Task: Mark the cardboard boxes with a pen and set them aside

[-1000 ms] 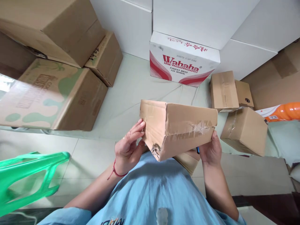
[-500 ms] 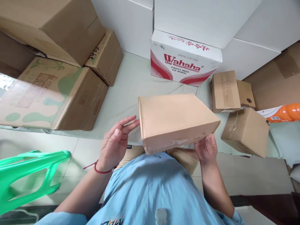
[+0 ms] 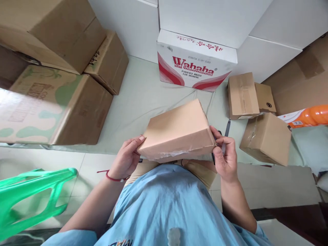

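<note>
Both hands hold a plain brown cardboard box [image 3: 179, 124] tilted above the front edge of the cloth-covered surface. My left hand [image 3: 128, 155] grips its left front corner, thumb on top and fingers beneath. At the right end, my right hand [image 3: 226, 157] pinches the box's side with thumb and fingers. Clear tape shows along the face toward me. Just behind my right hand a dark pen [image 3: 227, 128] lies on the cloth, partly hidden by the fingers, beside a black item that I cannot make out.
A white and red Wahaha water carton [image 3: 196, 63] stands at the back. Large cardboard cartons [image 3: 82, 112] are stacked at the left. Smaller boxes [image 3: 268, 138] and an orange bottle [image 3: 314, 115] sit at the right. A green plastic stool [image 3: 53, 191] stands on the floor at left.
The box has turned in my hands and moved slightly left. My left hand has closed on its corner, and my right hand has shifted to its right end. The pen has come into view.
</note>
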The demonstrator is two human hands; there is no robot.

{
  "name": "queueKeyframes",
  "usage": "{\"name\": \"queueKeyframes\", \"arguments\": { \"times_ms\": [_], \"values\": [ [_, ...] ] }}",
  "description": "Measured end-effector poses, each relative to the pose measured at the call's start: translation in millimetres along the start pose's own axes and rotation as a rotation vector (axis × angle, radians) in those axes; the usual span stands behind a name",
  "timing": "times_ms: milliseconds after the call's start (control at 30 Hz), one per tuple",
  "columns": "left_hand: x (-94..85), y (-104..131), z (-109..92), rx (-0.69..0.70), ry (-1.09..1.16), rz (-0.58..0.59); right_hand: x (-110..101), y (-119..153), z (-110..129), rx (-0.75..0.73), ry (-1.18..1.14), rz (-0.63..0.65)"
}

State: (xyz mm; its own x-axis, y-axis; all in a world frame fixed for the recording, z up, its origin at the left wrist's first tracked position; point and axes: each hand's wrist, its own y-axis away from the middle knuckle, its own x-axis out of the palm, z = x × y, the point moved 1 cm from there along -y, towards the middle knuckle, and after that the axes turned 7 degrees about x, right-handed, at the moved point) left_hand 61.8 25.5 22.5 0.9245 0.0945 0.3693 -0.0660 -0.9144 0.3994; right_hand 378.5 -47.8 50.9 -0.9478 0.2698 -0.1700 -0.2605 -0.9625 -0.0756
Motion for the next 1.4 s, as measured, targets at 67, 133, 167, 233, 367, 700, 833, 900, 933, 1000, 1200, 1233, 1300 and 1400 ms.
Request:
{"name": "queueKeyframes", "arguments": {
  "times_ms": [67, 133, 167, 233, 367, 700, 833, 900, 933, 1000, 1200, 1233, 1300, 1400],
  "values": [
    [-8.9, -4.6, 1.1, -0.099, 0.040, -0.036, 5.6, 1.3, 10.5, -0.094, -0.003, 0.102],
    [-15.6, -5.6, 0.3, -0.160, 0.069, -0.041, 9.2, 1.9, 16.9, -0.154, -0.025, 0.173],
    [-18.0, -5.1, -0.6, -0.173, 0.081, -0.034, 10.3, 2.0, 18.5, -0.169, -0.032, 0.201],
    [-20.8, -3.1, -2.5, -0.168, 0.103, -0.008, 11.1, 1.8, 19.3, -0.177, -0.030, 0.240],
    [-19.0, 1.7, -5.2, -0.097, 0.098, 0.042, 8.0, 1.1, 14.0, -0.137, 0.004, 0.268],
    [-10.8, 9.8, -5.7, 0.307, -0.273, 0.106, -18.9, 3.1, -19.2, 0.107, -0.034, 0.058],
    [-7.3, 14.3, -8.5, 0.578, -0.449, 0.141, -18.4, 2.5, -24.7, 0.160, -0.167, -0.080],
    [-4.6, 15.1, -10.2, 0.704, -0.484, 0.190, -16.2, 1.6, -24.7, 0.183, -0.221, -0.131],
    [-3.5, 15.1, -11.0, 0.758, -0.491, 0.220, -15.4, 1.0, -24.1, 0.194, -0.221, -0.153],
    [-2.4, 15.2, -12.6, 0.826, -0.485, 0.274, -14.7, -0.2, -22.4, 0.201, -0.172, -0.194],
    [-5.4, 19.3, -10.6, 0.623, -0.364, 0.365, -14.6, -1.9, -24.5, 0.151, -0.078, -0.181],
    [-5.2, 20.2, -8.5, 0.585, -0.315, 0.367, -13.7, -1.0, -26.2, 0.145, -0.073, -0.171],
    [-4.2, 22.1, -3.8, 0.557, -0.232, 0.335, -10.0, 2.0, -29.4, 0.146, -0.055, -0.150],
    [-2.4, 26.0, -1.5, 0.614, -0.254, 0.244, 0.9, 9.1, -31.2, 0.180, -0.029, -0.120]
  ]
}}
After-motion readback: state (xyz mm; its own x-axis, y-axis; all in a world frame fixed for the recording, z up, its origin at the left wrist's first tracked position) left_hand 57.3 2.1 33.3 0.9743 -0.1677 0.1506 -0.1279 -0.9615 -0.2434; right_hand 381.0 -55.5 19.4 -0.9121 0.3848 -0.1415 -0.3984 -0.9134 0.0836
